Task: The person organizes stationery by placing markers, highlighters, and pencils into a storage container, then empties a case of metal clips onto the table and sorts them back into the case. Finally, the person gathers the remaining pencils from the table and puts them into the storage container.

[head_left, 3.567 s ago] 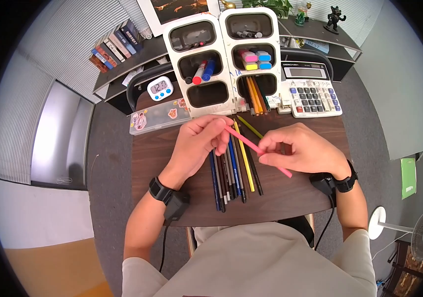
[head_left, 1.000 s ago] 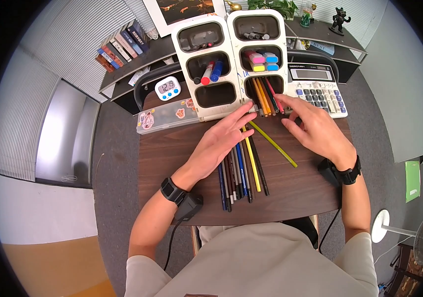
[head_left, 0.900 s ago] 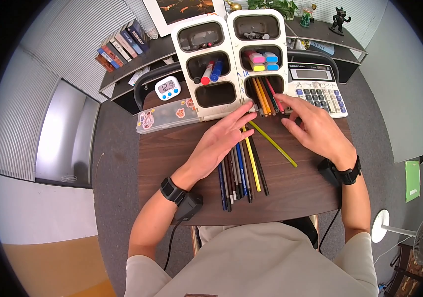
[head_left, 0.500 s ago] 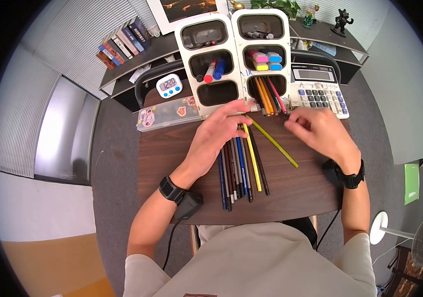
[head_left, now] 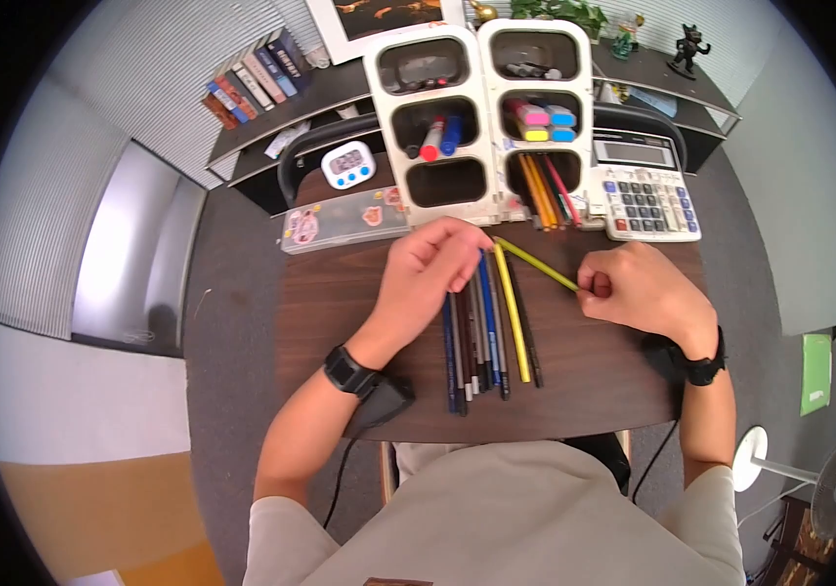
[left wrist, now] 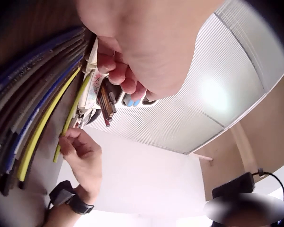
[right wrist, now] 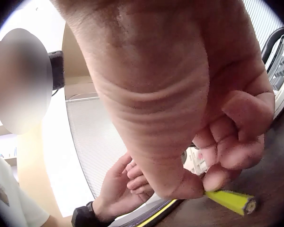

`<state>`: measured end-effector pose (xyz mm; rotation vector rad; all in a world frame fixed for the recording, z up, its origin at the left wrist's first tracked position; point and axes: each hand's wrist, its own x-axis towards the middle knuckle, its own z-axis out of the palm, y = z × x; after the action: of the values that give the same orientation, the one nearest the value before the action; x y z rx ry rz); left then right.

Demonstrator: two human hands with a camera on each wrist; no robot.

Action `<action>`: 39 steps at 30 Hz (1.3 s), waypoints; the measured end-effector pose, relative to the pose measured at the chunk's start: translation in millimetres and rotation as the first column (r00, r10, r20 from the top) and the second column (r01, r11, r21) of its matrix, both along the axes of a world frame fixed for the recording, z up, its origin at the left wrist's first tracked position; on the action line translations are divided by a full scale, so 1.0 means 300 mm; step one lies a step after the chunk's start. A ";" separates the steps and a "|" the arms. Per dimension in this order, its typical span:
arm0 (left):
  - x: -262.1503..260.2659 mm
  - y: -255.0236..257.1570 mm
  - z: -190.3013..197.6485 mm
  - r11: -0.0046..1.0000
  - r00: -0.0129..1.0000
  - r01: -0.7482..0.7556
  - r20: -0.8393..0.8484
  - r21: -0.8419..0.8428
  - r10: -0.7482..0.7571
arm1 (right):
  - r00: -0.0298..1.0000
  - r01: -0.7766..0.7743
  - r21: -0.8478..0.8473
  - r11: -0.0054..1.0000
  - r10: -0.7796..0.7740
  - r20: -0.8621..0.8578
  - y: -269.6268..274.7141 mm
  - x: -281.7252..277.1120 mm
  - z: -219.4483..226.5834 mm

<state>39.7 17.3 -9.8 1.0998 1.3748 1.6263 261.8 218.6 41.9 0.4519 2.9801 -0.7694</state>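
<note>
Between thumb and fingers my right hand [head_left: 643,288] pinches the near end of a yellow-green pencil [head_left: 540,266]; the right wrist view shows that pencil's flat end [right wrist: 250,206] sticking out past the fingertips. My left hand [head_left: 420,273] is over the far ends of the row of pencils, its fingers loosely bent with fingertips right by the yellow-green pencil's far tip. In the left wrist view no object shows within its fingers [left wrist: 117,74]. Under it lie several dark, grey and blue pencils [head_left: 488,332] and a yellow pencil [head_left: 513,317], side by side on the brown table [head_left: 613,381].
A white organizer [head_left: 487,127] stands behind the hands. Its lower right compartment holds orange pencils [head_left: 540,195] and a pink pencil [head_left: 562,190]; markers [head_left: 451,137] and highlighters [head_left: 545,122] fill others. A clear pencil case [head_left: 340,223], timer [head_left: 348,164] and calculator [head_left: 647,195] flank it.
The pink pencil went from both hands into the lower right compartment, and the right hand let it go. That hand then came back and took the yellow-green pencil; the left hand's fingers bent.
</note>
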 end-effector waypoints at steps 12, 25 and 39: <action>0.039 0.013 0.023 0.988 0.988 -0.155 -0.009 0.020 0.155 | 0.966 -0.178 -0.321 0.930 0.104 -0.236 -0.069 -0.019 0.034; -0.012 0.004 0.020 0.986 0.922 -0.164 0.354 -0.012 0.157 | 0.949 -0.171 -0.751 0.638 -0.099 -0.300 -0.044 0.023 0.076; -0.021 0.002 0.018 0.998 0.936 0.055 0.349 0.011 -0.056 | 0.706 -0.400 -0.554 0.730 -0.140 -0.695 0.047 0.079 0.077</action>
<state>33.2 17.9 -4.4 0.7936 1.0993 1.6847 285.5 232.6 64.9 -0.1851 2.8606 -2.3405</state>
